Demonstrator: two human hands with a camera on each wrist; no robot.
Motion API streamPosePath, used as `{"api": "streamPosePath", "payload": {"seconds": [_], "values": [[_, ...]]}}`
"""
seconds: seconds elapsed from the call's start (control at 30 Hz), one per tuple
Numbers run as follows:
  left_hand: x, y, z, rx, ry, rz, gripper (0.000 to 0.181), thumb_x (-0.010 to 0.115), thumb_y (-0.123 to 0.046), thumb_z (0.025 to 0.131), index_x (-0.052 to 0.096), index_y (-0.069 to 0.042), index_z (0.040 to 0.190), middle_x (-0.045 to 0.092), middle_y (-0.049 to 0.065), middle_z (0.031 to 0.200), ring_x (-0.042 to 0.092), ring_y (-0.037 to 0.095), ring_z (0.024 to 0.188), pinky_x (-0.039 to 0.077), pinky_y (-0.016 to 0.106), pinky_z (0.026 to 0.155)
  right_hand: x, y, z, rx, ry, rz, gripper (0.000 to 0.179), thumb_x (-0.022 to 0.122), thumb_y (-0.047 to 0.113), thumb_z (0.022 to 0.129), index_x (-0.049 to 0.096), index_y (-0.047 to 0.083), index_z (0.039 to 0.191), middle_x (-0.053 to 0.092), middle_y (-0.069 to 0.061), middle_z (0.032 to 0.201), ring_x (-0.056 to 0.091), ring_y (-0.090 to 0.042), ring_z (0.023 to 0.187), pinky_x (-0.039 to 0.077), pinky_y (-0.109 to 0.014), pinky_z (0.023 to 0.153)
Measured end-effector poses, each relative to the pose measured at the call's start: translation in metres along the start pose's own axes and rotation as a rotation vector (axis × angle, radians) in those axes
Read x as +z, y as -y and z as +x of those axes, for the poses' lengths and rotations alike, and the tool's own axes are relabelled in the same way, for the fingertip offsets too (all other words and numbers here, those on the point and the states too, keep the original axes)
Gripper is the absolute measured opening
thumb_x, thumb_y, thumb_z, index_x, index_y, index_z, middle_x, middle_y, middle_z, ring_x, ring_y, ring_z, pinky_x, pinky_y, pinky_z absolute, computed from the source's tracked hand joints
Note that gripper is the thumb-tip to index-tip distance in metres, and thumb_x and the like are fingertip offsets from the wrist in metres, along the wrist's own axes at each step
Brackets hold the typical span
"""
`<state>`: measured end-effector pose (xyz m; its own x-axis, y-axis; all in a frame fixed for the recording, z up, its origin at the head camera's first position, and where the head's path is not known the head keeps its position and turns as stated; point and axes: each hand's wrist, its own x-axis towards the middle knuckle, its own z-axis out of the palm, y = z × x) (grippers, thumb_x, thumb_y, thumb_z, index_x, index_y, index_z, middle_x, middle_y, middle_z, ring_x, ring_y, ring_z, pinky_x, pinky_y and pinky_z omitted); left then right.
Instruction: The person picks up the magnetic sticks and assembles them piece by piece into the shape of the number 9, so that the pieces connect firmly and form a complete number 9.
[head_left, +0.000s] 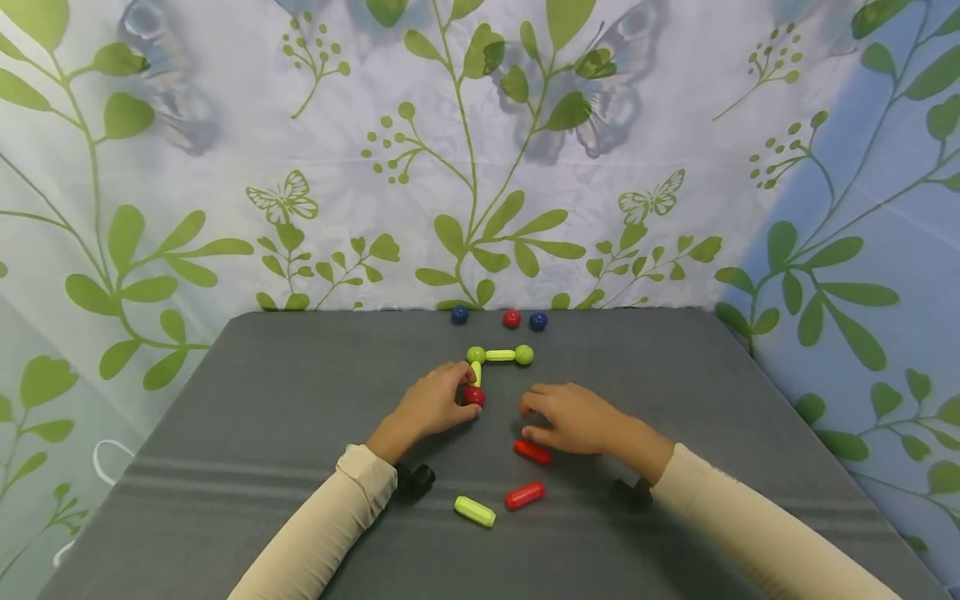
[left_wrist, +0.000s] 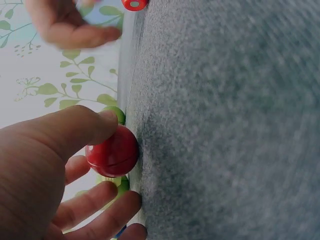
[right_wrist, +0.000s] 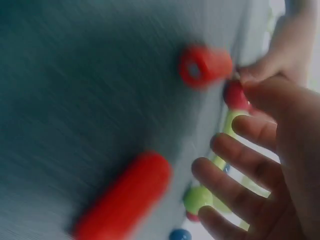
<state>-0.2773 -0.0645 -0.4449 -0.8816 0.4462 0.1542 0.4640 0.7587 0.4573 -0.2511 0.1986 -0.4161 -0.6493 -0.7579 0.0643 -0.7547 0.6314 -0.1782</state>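
Observation:
On the grey table, my left hand pinches a red ball between thumb and fingers. That ball sits at the near end of an L-shaped chain. From it a yellow-green rod runs back to a green ball, and a second yellow-green rod leads right to another green ball. My right hand hovers to the right with fingers spread and loosely bent, holding nothing. Just below its fingertips lies a red rod. Another red piece is mostly hidden beneath the right wrist.
Closer to me lie a red rod and a loose yellow-green rod. Along the far edge sit a blue ball, a red ball and a second blue ball. A leaf-patterned curtain hangs behind the table.

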Motion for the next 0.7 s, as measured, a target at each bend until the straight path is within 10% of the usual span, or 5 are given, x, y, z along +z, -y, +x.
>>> {"api": "streamPosePath", "payload": {"seconds": [0.7], "values": [[0.005, 0.001, 0.000, 0.099, -0.036, -0.039, 0.022, 0.079, -0.018, 0.089, 0.066, -0.016, 0.107, 0.055, 0.003, 0.102, 0.054, 0.016, 0.083, 0.048, 0.036, 0.073, 0.021, 0.011, -0.020, -0.020, -0.063, -0.061, 0.017, 0.078, 0.027, 0.089, 0.069, 0.017, 0.098, 0.057, 0.010, 0.087, 0.047, -0.007, 0.072, 0.045, -0.031, 0.066]]}}
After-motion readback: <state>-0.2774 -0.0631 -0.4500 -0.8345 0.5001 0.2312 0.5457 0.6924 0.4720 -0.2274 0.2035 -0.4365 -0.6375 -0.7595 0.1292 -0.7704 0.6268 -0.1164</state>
